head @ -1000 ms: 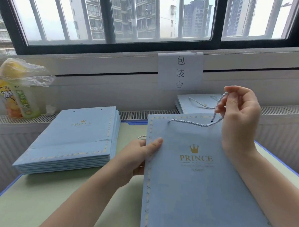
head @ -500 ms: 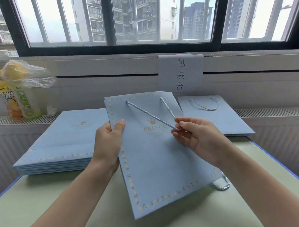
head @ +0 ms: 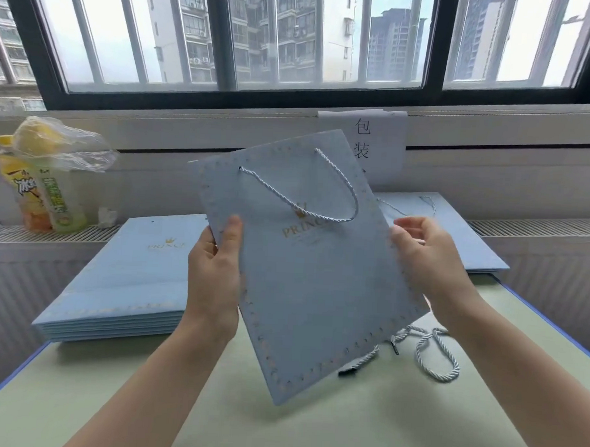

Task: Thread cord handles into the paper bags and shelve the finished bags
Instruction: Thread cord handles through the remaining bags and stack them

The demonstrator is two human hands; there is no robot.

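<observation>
Matte green tabletop (head: 277, 432), both hands gripping flat blue paper bag (head: 317, 292), twisted cord handle (head: 308, 203) looped

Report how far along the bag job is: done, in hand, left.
Done: the held bag has a cord handle threaded on its near face, and a few handled bags lie at back right. In hand: left hand and right hand grip that bag by its side edges. Left: loose cords on the table, and the unthreaded stack at left.
</observation>
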